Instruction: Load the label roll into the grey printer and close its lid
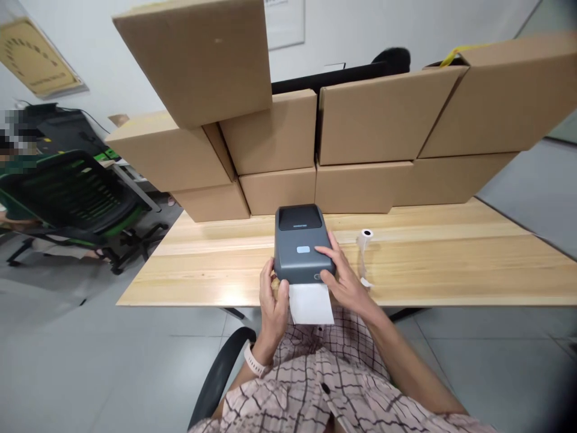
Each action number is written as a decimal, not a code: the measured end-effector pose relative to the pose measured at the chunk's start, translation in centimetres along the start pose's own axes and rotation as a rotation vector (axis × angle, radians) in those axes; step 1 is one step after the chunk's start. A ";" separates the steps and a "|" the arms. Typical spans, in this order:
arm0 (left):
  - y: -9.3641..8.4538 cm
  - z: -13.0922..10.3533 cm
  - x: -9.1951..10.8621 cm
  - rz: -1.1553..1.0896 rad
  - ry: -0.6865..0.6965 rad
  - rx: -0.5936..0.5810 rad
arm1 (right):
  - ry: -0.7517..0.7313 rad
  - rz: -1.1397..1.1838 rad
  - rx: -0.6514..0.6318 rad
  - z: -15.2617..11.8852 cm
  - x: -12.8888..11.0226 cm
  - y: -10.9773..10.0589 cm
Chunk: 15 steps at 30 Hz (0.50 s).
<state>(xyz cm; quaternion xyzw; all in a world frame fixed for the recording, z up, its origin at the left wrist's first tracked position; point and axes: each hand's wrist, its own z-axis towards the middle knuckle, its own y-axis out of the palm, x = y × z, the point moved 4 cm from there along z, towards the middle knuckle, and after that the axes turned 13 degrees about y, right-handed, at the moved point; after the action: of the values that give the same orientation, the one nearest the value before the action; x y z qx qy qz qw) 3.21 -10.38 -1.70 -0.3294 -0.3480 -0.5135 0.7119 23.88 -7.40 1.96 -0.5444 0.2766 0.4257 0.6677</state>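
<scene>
A dark grey label printer (293,264) stands on the wooden table, near its front edge. White paper (312,305) hangs out of the printer's front, over the table edge. My left hand (274,304) grips the printer's front left corner, thumb at the front and fingers along the side. On the right side, my right hand (345,279) lies against the printer with its fingers spread, the index finger on top near the light button and the thumb at the front corner. To the right, a small white paper roll (365,236) stands with its loose end trailing forward.
Stacked cardboard boxes (367,117) line the back of the wooden table (451,258), one box (202,66) sitting higher at the left. Behind them is a black screen edge. A black chair (76,192) with a seated person is at the far left.
</scene>
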 end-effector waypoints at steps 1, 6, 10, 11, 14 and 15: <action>0.0 0.0 -0.1 -0.002 -0.007 -0.009 | 0.038 0.099 0.032 -0.6 0.8 0.4; -0.5 0.5 -0.4 0.118 0.119 0.013 | 0.087 0.248 0.074 -2.3 2.3 1.5; -0.8 0.9 -0.4 0.164 0.158 0.028 | 0.053 0.261 0.016 -2.0 -0.1 0.2; -0.9 1.1 -0.2 0.157 0.164 0.022 | 0.014 0.260 -0.028 -1.8 -1.1 0.0; -1.1 1.4 0.2 0.124 0.166 -0.019 | -0.148 0.206 -0.096 -1.5 -3.7 -0.1; -1.2 1.4 0.3 0.104 0.153 -0.036 | -0.169 0.212 -0.060 -1.4 -4.0 0.0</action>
<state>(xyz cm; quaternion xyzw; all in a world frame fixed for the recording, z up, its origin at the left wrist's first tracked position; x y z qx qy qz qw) 1.89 -9.66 -0.50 -0.3196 -0.2657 -0.5055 0.7561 22.09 -9.81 4.98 -0.4939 0.2625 0.5461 0.6236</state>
